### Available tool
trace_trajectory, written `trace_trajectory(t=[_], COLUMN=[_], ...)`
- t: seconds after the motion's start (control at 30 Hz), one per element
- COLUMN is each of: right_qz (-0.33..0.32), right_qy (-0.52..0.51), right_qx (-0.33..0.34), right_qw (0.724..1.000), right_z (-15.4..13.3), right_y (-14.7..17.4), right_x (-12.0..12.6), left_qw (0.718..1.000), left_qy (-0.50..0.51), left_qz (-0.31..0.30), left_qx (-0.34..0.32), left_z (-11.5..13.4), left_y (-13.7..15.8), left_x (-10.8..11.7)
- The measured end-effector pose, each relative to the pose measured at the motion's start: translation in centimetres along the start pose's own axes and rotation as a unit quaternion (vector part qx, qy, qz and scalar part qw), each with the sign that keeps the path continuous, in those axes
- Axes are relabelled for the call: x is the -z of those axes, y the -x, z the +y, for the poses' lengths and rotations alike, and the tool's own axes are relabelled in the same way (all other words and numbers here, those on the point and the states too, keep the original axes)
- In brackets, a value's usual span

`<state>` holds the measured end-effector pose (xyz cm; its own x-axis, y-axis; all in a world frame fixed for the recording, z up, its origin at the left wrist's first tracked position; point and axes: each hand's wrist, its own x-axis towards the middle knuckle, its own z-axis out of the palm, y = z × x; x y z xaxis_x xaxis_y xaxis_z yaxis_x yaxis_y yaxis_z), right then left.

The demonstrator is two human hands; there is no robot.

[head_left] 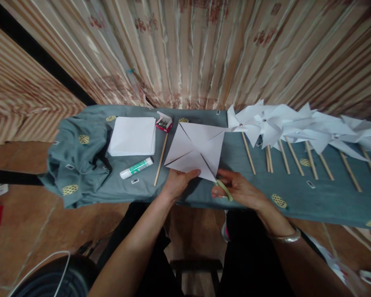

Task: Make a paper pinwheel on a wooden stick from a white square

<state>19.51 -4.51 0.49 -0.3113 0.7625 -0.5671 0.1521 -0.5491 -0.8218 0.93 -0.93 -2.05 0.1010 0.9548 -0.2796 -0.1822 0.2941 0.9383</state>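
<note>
A white square sheet of paper (200, 138) with slits running in from its corners is held over the cloth-covered table. My left hand (179, 181) grips its near edge, thumb on top and the fingers hidden underneath. At the sheet's near right corner, my right hand (235, 187) is closed around scissors with yellow-green handles (225, 190). Their blades are mostly hidden by the paper. To the left of the sheet lie a wooden stick (160, 161) and an open red-and-white box (164, 122) of small metal pins.
A stack of white paper (132, 136) and a glue stick (136, 167) lie on the left. Several finished paper pinwheels (266, 121) on wooden sticks line the right. The grey-green cloth (92, 165) is bunched at the left end. A pleated curtain (185, 53) hangs behind.
</note>
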Motion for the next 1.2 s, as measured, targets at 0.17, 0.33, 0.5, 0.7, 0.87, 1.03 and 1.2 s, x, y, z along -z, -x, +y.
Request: trace_trajectory(t=[0.17,0.33,0.5,0.7,0.87,1.03,1.2], right_qz=[-0.025,-0.001,0.005,-0.006,0.111,0.285,0.341], right_qy=[0.03,0.084,0.131,0.142,0.187,0.398,0.499], right_qx=[-0.013,-0.01,-0.012,-0.016,0.064,0.108,0.096], right_qw=[0.999,0.996,0.991,0.99,0.974,0.865,0.791], right_z=[0.4,1.2,2.6,3.6,3.2,3.7,3.9], right_y=[1.0,2.9,4.4,5.7,5.8,4.3,3.0], right_x=[1.2,3.5,5.3,6.3,6.7,6.2,4.5], left_qw=[0.999,0.994,0.992,0.986,0.984,0.982,0.986], left_qy=[0.051,0.103,0.114,0.163,0.179,0.189,0.165], left_qz=[-0.014,-0.039,-0.038,-0.035,0.0,0.02,0.029], left_qx=[0.0,0.013,0.032,0.024,-0.002,0.013,0.013], left_z=[0.1,0.3,0.1,0.8,1.1,-0.2,-1.1], left_y=[-0.6,-0.6,-0.3,-0.9,-1.1,-0.6,-0.3], left_x=[0.3,0.4,-0.1,-0.2,-0.1,-1.0,-1.1])
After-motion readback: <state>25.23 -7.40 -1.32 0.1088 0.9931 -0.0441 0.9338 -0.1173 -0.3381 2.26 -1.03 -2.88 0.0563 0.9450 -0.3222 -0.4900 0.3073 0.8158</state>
